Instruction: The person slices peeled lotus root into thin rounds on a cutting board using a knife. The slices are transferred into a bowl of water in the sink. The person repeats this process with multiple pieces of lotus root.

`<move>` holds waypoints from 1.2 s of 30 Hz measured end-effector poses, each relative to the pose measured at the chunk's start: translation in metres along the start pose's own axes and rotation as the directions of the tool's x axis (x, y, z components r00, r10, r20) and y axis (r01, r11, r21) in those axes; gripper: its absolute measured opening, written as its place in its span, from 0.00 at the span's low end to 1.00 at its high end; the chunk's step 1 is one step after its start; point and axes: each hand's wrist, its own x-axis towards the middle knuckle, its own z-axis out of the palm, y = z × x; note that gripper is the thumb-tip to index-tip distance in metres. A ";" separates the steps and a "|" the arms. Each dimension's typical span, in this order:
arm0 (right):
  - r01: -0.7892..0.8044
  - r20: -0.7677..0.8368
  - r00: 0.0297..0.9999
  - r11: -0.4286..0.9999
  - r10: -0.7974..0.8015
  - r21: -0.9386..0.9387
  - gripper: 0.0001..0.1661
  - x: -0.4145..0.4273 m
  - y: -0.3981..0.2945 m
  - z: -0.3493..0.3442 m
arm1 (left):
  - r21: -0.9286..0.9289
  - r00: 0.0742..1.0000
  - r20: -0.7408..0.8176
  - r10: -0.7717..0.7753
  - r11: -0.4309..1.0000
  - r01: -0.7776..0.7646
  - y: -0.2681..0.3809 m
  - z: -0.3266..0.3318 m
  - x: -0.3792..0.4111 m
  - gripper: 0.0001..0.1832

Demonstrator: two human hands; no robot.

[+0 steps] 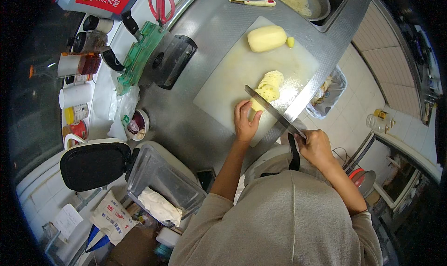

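Observation:
My right hand (316,146) grips a kitchen knife (274,111) by its handle, the blade slanting up and left across a partly sliced peeled potato (257,104). Close to the blade's left side, my left hand (247,121) holds the near end of that potato with curled fingertips. Overlapping potato slices (271,82) lie just beyond the blade. All of this rests on a white cutting board (223,88). Near the board's far corner sit a whole peeled potato (267,38) and a small yellowish piece (290,42).
A peeler (252,2) lies past the board, beside a metal bowl (323,7) of potato shreds at the sink. Left stand a green knife holder (139,54), red-handled scissors (161,7) and a small bowl (145,121). A lined bin (330,100) is below the counter's right edge.

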 end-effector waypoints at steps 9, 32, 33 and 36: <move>0.046 -0.006 0.999 0.998 -0.047 -0.039 0.10 0.000 0.007 0.005 | 0.003 1.000 0.012 0.000 1.000 0.000 0.000 -0.001 0.000 0.23; -0.019 0.109 0.994 0.997 0.026 -0.072 0.12 0.018 -0.006 0.004 | -0.030 1.000 0.010 -0.015 0.999 0.015 -0.006 -0.001 -0.004 0.23; -0.005 0.098 0.995 0.997 0.013 -0.074 0.12 0.021 -0.009 0.005 | -0.036 1.000 0.015 -0.007 0.999 0.008 -0.005 -0.001 -0.004 0.23; 0.025 0.068 0.997 0.997 -0.021 -0.072 0.12 0.030 -0.011 0.010 | -0.048 1.000 0.025 0.007 0.999 -0.006 -0.002 -0.001 -0.004 0.23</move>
